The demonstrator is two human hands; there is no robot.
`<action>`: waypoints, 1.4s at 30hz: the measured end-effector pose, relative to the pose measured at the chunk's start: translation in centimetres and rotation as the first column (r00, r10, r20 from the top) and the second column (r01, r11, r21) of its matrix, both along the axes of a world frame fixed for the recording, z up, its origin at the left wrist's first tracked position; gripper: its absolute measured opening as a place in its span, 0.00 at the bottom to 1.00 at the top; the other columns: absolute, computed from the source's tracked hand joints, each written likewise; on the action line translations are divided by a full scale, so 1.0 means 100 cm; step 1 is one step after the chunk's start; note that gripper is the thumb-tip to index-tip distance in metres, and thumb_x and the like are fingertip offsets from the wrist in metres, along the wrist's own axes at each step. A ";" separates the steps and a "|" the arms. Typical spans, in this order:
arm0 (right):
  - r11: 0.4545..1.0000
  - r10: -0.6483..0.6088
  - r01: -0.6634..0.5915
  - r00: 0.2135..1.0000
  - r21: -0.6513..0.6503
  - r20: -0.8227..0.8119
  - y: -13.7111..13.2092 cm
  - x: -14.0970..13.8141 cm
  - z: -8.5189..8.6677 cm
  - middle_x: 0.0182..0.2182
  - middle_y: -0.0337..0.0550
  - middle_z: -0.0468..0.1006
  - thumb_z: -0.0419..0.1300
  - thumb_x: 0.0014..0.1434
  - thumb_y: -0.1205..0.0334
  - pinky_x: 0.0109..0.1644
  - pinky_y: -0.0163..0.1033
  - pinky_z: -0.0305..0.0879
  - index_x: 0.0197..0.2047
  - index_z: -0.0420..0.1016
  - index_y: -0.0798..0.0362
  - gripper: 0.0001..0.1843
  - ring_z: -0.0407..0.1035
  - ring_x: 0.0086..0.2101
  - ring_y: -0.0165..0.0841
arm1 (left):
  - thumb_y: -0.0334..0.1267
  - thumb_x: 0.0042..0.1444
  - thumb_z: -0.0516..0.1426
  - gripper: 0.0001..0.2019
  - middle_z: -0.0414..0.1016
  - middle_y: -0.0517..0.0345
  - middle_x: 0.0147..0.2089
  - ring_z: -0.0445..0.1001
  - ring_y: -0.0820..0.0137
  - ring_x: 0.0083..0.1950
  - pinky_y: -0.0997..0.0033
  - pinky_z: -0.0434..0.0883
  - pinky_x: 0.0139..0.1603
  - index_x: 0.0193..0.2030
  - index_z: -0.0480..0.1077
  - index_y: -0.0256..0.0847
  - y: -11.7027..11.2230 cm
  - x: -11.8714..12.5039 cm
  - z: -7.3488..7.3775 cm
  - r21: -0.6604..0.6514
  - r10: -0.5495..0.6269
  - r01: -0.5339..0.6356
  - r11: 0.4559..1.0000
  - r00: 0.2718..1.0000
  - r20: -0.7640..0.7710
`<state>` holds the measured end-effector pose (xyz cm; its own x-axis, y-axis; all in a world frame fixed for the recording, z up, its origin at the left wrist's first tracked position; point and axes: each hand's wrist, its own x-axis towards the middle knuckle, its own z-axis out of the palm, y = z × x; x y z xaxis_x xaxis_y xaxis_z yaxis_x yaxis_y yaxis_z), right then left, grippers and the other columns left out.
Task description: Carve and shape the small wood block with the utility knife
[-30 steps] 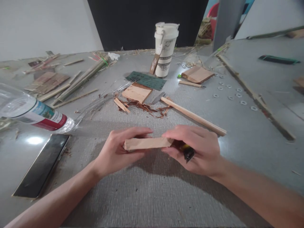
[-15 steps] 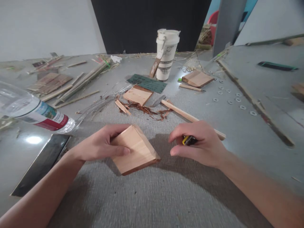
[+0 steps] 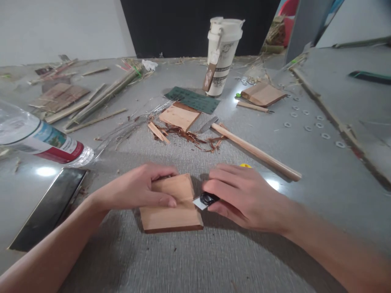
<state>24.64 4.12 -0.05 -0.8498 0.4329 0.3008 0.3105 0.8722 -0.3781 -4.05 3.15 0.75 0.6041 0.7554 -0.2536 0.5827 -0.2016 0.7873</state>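
"Right hand (image 3: pixel 240 195) has swung inward, gripping the utility knife (image 3: pixel 209 198)."

"And the wooden board (image 3: pixel 171 218)?"

"Between both hands, gripped by the left hand (image 3: pixel 139 188); blade (image 3: pixel 200 203) and edge now seem lined up."

Over at the back a lidded white cup (image 3: pixel 227 53) is standing just beyond a dark green sheet (image 3: pixel 192 99), a wooden-handled hammer (image 3: pixel 259 154) is lying nearer, washers (image 3: pixel 337 144) are dotting the right, a labelled bottle (image 3: pixel 50 138) is filling the left, and something dark, perhaps a cutter (image 3: pixel 371 77), is resting far right!
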 end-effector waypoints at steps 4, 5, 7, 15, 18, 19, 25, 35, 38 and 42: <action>1.000 0.000 0.000 1.000 -0.024 0.006 -0.002 -0.001 -0.001 0.34 0.41 0.69 0.48 0.74 0.49 0.37 0.40 0.56 0.41 0.69 0.53 0.19 0.60 0.35 0.34 | 0.56 0.53 0.65 0.20 0.72 0.65 0.32 0.67 0.73 0.34 0.76 0.61 0.30 0.38 0.73 0.40 0.001 -0.002 -0.003 -0.043 0.038 -0.038 0.998 0.999 -0.012; 0.999 0.007 -0.006 1.000 -0.035 0.021 -0.003 -0.001 -0.001 0.33 0.41 0.69 0.47 0.74 0.48 0.37 0.40 0.56 0.40 0.69 0.53 0.20 0.60 0.35 0.34 | 0.57 0.52 0.65 0.20 0.71 0.65 0.32 0.67 0.73 0.34 0.76 0.61 0.30 0.38 0.73 0.40 0.001 -0.002 -0.003 -0.054 0.052 -0.053 0.997 0.998 -0.021; 0.999 0.014 -0.012 0.999 -0.038 0.053 -0.004 -0.002 0.000 0.33 0.42 0.69 0.45 0.75 0.49 0.37 0.40 0.57 0.40 0.69 0.53 0.21 0.61 0.35 0.35 | 0.57 0.52 0.66 0.21 0.71 0.65 0.31 0.66 0.73 0.33 0.76 0.60 0.30 0.39 0.74 0.40 0.001 -0.002 -0.003 -0.079 0.076 -0.078 0.994 0.997 -0.030; 1.000 -0.006 0.005 0.999 0.025 0.040 -0.003 -0.004 -0.002 0.34 0.43 0.70 0.47 0.74 0.51 0.37 0.41 0.58 0.41 0.70 0.54 0.19 0.61 0.35 0.36 | 0.59 0.50 0.66 0.23 0.69 0.66 0.30 0.64 0.74 0.32 0.77 0.59 0.28 0.37 0.73 0.40 0.004 -0.001 -0.005 -0.100 0.093 -0.097 0.990 0.994 -0.049; 0.999 -0.007 0.006 1.000 0.039 0.027 -0.003 -0.003 -0.003 0.35 0.44 0.70 0.48 0.74 0.52 0.38 0.41 0.59 0.42 0.71 0.55 0.18 0.61 0.36 0.36 | 0.59 0.50 0.66 0.23 0.69 0.66 0.29 0.64 0.74 0.32 0.77 0.58 0.28 0.36 0.73 0.40 0.003 -0.001 -0.004 -0.109 0.091 -0.096 0.989 0.995 -0.049; 0.999 -0.007 0.006 1.000 0.044 0.022 -0.003 -0.003 -0.003 0.34 0.44 0.70 0.49 0.74 0.52 0.38 0.41 0.59 0.42 0.71 0.55 0.17 0.61 0.36 0.36 | 0.59 0.50 0.66 0.23 0.69 0.66 0.30 0.64 0.74 0.32 0.77 0.58 0.28 0.36 0.73 0.40 0.003 -0.001 -0.004 -0.115 0.090 -0.094 0.989 0.995 -0.045; 0.997 -0.009 0.007 1.000 0.073 0.027 -0.005 -0.005 -0.002 0.32 0.42 0.68 0.48 0.74 0.53 0.36 0.41 0.57 0.38 0.71 0.55 0.18 0.60 0.34 0.36 | 0.58 0.50 0.67 0.22 0.67 0.66 0.28 0.62 0.76 0.30 0.78 0.56 0.27 0.35 0.73 0.39 0.002 0.001 -0.003 -0.090 0.057 -0.058 0.994 0.998 -0.007; 0.893 -0.323 0.370 0.924 0.258 -0.204 0.019 0.018 -0.001 0.36 0.44 0.76 0.54 0.72 0.59 0.35 0.37 0.60 0.47 0.73 0.56 0.10 0.68 0.33 0.31 | 0.55 0.50 0.67 0.20 0.71 0.65 0.29 0.67 0.75 0.31 0.79 0.59 0.27 0.35 0.74 0.39 0.006 -0.009 0.000 -0.196 -0.001 0.010 0.981 0.999 0.048; 0.918 -0.271 0.329 0.928 0.222 -0.255 0.023 0.021 0.000 0.34 0.45 0.75 0.52 0.73 0.56 0.36 0.38 0.62 0.45 0.72 0.56 0.14 0.68 0.34 0.33 | 0.55 0.50 0.67 0.20 0.72 0.66 0.29 0.68 0.74 0.31 0.78 0.59 0.27 0.35 0.74 0.39 0.006 -0.009 -0.001 -0.173 0.007 -0.002 0.985 0.999 0.032; 0.985 -0.019 0.033 0.996 0.171 -0.086 0.009 0.006 -0.001 0.33 0.44 0.73 0.49 0.74 0.52 0.37 0.41 0.62 0.42 0.72 0.55 0.17 0.65 0.34 0.35 | 0.54 0.49 0.68 0.20 0.69 0.67 0.28 0.64 0.76 0.30 0.78 0.58 0.26 0.34 0.73 0.40 0.007 -0.006 -0.004 -0.140 0.021 -0.013 0.990 0.998 0.051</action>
